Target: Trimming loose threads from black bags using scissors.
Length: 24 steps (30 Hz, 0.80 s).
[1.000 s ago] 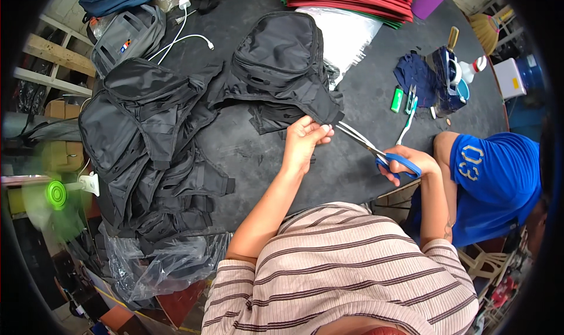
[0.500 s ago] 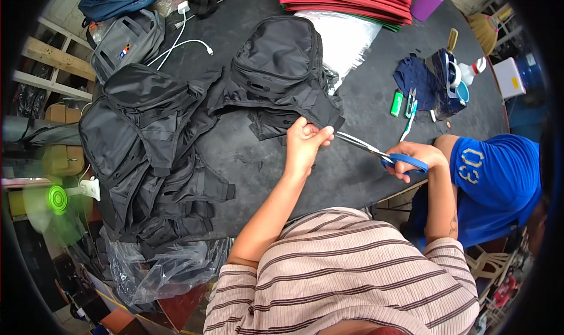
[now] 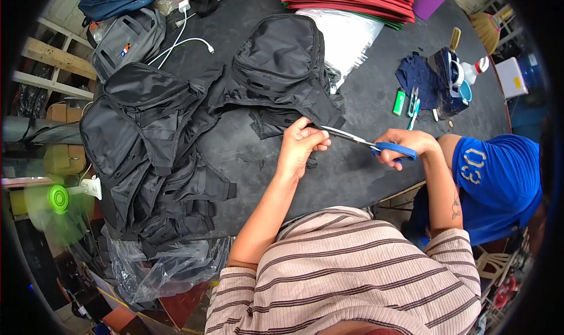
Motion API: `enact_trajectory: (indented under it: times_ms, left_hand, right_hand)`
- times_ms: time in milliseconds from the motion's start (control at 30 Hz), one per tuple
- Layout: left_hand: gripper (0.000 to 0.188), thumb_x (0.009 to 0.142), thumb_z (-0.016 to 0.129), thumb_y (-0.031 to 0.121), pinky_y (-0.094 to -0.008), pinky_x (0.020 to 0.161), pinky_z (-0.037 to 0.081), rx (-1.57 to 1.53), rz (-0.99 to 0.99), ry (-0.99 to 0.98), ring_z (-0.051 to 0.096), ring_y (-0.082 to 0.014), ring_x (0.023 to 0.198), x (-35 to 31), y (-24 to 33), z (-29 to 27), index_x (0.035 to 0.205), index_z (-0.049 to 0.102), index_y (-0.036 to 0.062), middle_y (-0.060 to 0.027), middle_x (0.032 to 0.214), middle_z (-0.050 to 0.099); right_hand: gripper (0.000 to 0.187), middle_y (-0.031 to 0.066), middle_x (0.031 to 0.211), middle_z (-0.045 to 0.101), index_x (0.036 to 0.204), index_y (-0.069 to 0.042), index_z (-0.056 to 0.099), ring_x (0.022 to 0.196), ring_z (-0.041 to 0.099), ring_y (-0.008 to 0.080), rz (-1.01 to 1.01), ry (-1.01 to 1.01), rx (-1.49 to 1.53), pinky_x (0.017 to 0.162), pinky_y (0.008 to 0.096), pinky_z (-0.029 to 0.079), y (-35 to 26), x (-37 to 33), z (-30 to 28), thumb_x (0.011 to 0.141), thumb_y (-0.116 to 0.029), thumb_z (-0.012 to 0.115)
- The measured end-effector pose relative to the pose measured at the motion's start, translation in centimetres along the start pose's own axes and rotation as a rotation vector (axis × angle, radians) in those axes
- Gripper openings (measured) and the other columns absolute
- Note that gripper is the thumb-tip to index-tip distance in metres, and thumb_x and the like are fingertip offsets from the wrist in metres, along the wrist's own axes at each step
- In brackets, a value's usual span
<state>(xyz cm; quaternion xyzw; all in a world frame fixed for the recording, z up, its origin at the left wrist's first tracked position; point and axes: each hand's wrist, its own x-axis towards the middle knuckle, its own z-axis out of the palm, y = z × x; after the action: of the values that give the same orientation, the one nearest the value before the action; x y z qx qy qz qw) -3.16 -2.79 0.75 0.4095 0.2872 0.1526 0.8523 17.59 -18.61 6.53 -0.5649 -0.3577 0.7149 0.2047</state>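
A black backpack [image 3: 276,47] lies on the dark table in front of me, its straps toward me. My left hand [image 3: 298,147] is closed in a pinch at the backpack's near edge; whether it grips only cloth or also a loose thread is too small to tell. My right hand [image 3: 405,146] is closed around the blue handles of a pair of scissors [image 3: 352,137]. The blades point left and lie close to my left fingertips, against the backpack's lower edge. How far the blades are parted is hard to make out.
More black backpacks [image 3: 147,123] are heaped at left, with clear plastic [image 3: 170,270] below. Red folded cloth [image 3: 352,0] and a plastic sheet [image 3: 346,38] lie behind. Thread snips [image 3: 412,100], a green box [image 3: 399,102] and a holder [image 3: 446,71] stand right, near a person in blue [image 3: 499,182].
The scissors and my right hand have moved left, bringing the blades up to the backpack's edge. My left hand has shifted slightly left, its fingers curling more.
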Motion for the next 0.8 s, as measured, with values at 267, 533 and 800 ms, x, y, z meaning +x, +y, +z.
enact_trajectory:
  times_ms: [267,533,800]
  left_hand:
    - [0.027,0.077,0.063,0.002,-0.0254,0.065,0.05,-0.061,0.025,-0.023,0.062,-0.0147,0.07,0.0,-0.4,-0.1,0.103,0.053,0.0016,-0.0071,0.079,0.063]
    - [0.026,0.078,0.062,0.001,-0.0253,0.065,0.05,-0.086,0.038,-0.035,0.062,-0.0148,0.07,0.1,-0.7,-0.4,0.102,0.053,0.002,-0.0072,0.08,0.063]
    - [0.022,0.081,0.062,0.007,-0.0223,0.061,0.049,0.135,0.007,-0.199,0.061,-0.0125,0.065,0.1,-0.3,-1.4,0.101,0.056,-0.0001,-0.0072,0.076,0.063]
  right_hand:
    - [0.042,0.0,0.06,0.053,0.073,-0.004,0.054,0.049,0.053,0.0066,-0.065,-0.029,-0.025,0.045,0.019,0.042,-0.2,1.7,-0.7,0.078,-0.044,0.065]
    - [0.034,-0.0003,0.053,0.052,0.067,-0.003,0.056,0.04,0.048,0.0065,0.043,0.067,0.058,0.035,0.02,0.036,-1.2,2.1,-0.5,0.076,-0.032,0.071]
    - [0.027,0.0013,0.047,0.05,0.064,-0.002,0.058,0.035,0.045,0.0068,0.148,0.151,-0.066,0.031,0.0218,0.032,-2.8,1.6,-0.2,0.072,-0.022,0.073]
